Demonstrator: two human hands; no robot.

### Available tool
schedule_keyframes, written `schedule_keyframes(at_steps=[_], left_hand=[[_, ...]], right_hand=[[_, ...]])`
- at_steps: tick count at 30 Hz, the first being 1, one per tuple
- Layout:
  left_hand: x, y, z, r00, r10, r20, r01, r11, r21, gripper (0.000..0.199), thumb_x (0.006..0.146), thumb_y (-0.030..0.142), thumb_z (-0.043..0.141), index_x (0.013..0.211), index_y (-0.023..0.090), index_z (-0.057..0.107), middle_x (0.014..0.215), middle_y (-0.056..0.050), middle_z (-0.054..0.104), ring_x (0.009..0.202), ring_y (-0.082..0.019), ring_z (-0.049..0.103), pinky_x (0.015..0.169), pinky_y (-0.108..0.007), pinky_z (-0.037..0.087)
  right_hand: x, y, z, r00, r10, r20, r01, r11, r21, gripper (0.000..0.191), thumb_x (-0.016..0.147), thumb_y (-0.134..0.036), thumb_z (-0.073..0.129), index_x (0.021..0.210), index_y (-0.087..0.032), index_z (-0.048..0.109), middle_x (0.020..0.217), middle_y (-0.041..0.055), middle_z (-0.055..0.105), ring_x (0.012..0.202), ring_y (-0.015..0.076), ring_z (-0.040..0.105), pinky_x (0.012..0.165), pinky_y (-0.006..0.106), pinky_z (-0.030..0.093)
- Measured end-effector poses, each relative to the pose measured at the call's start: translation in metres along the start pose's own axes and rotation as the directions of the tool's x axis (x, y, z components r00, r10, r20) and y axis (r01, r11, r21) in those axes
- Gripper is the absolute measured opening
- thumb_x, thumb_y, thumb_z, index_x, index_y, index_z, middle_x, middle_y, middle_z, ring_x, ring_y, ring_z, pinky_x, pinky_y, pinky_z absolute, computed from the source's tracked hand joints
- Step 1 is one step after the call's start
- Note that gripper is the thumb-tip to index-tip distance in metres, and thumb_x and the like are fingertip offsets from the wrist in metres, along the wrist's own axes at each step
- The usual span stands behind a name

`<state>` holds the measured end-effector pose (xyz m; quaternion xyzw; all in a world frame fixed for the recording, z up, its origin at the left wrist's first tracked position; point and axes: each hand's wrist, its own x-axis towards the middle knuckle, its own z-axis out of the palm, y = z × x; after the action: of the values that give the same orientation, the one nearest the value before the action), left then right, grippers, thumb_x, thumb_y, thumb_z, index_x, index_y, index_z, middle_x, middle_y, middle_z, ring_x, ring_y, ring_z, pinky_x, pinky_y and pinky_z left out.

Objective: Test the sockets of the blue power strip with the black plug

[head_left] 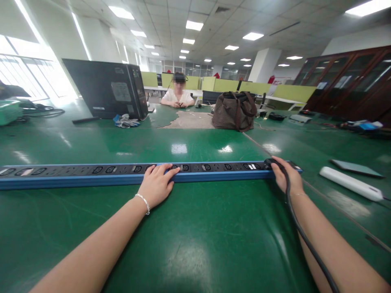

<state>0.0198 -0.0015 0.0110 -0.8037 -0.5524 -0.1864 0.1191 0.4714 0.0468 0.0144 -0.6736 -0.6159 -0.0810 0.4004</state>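
Note:
A long blue power strip (201, 176) with a row of black sockets lies across the green table (195, 236). My left hand (157, 185) rests on the strip near its middle, fingers spread over the sockets. At the strip's right end my right hand (287, 177) is closed round a black plug (269, 163), which touches the strip's top. A thick black cable (301, 230) runs from there along my right forearm to the bottom edge.
Beyond the strip are a black computer case (105, 89), gloves (126, 121) and a brown bag (233, 110). A white bar-shaped device (350, 183) and a flat tablet-like object (357, 167) lie right. A person (178, 97) sits at the far side.

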Motion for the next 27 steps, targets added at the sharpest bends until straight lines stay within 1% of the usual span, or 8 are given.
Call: schedule_keyframes(at_steps=[6, 9, 13, 18, 20, 23, 27], left_hand=[[0.000, 0.000, 0.000, 1.000, 0.001, 0.004, -0.001, 1.000, 0.002, 0.045, 0.082, 0.028, 0.047, 0.126, 0.033, 0.049, 0.128, -0.005, 0.051, 0.116, -0.022, 0.048, 0.103, -0.046, 0.028], [0.000, 0.000, 0.000, 1.000, 0.002, 0.007, -0.002, 1.000, 0.001, 0.045, 0.082, 0.028, 0.047, 0.127, 0.033, 0.048, 0.128, -0.005, 0.051, 0.116, -0.022, 0.048, 0.103, -0.046, 0.028], [0.000, 0.000, 0.000, 1.000, -0.003, 0.011, 0.003, 1.000, 0.000, 0.045, 0.082, 0.028, 0.048, 0.126, 0.033, 0.049, 0.128, -0.005, 0.052, 0.116, -0.022, 0.048, 0.103, -0.045, 0.028], [0.000, 0.000, -0.001, 1.000, -0.002, 0.009, 0.002, 1.000, 0.008, 0.045, 0.082, 0.028, 0.047, 0.126, 0.033, 0.050, 0.127, -0.005, 0.052, 0.115, -0.022, 0.049, 0.102, -0.046, 0.029], [0.000, 0.000, -0.001, 1.000, 0.000, 0.003, 0.000, 1.000, 0.015, 0.044, 0.082, 0.028, 0.047, 0.126, 0.033, 0.050, 0.127, -0.005, 0.052, 0.115, -0.022, 0.049, 0.102, -0.046, 0.029], [-0.001, 0.000, -0.001, 1.000, 0.000, 0.002, 0.000, 1.000, 0.021, 0.044, 0.082, 0.029, 0.047, 0.126, 0.033, 0.050, 0.128, -0.005, 0.052, 0.115, -0.022, 0.049, 0.102, -0.045, 0.029], [-0.001, -0.001, 0.000, 1.000, -0.002, 0.008, 0.002, 1.000, 0.017, 0.044, 0.082, 0.029, 0.046, 0.126, 0.033, 0.049, 0.128, -0.005, 0.052, 0.115, -0.022, 0.049, 0.103, -0.045, 0.028]], right_hand=[[-0.002, 0.003, 0.001, 1.000, -0.018, 0.017, 0.019, 0.999, -0.030, 0.045, 0.082, -0.045, 0.043, 0.114, -0.019, 0.061, 0.106, 0.0100, 0.066, 0.097, 0.0271, 0.060, 0.085, 0.038, 0.047], [-0.005, 0.002, 0.000, 0.999, -0.017, 0.042, 0.020, 0.996, -0.082, 0.046, 0.083, -0.045, 0.042, 0.116, -0.020, 0.061, 0.103, 0.0101, 0.067, 0.093, 0.0262, 0.061, 0.082, 0.037, 0.048], [-0.009, -0.001, -0.003, 0.999, -0.005, 0.043, 0.012, 0.988, -0.155, 0.045, 0.083, -0.045, 0.043, 0.118, -0.023, 0.060, 0.100, 0.0091, 0.068, 0.089, 0.0255, 0.063, 0.078, 0.036, 0.049], [-0.008, -0.001, -0.005, 0.994, 0.010, 0.105, 0.017, 0.966, -0.258, 0.047, 0.084, -0.048, 0.041, 0.121, -0.026, 0.058, 0.094, 0.0082, 0.069, 0.078, 0.0248, 0.064, 0.069, 0.036, 0.050], [-0.008, -0.002, -0.004, 0.996, 0.024, 0.089, 0.004, 0.955, -0.296, 0.049, 0.084, -0.050, 0.039, 0.123, -0.026, 0.057, 0.092, 0.0089, 0.069, 0.074, 0.0246, 0.064, 0.065, 0.035, 0.050], [-0.010, -0.004, -0.005, 0.997, 0.021, 0.074, 0.005, 0.943, -0.332, 0.051, 0.085, -0.051, 0.036, 0.126, -0.027, 0.054, 0.091, 0.0093, 0.069, 0.071, 0.0243, 0.064, 0.063, 0.035, 0.050], [-0.006, -0.006, -0.009, 0.988, 0.048, 0.150, 0.015, 0.920, -0.392, 0.051, 0.085, -0.053, 0.034, 0.127, -0.030, 0.053, 0.085, 0.0099, 0.069, 0.067, 0.0255, 0.064, 0.060, 0.037, 0.049]])
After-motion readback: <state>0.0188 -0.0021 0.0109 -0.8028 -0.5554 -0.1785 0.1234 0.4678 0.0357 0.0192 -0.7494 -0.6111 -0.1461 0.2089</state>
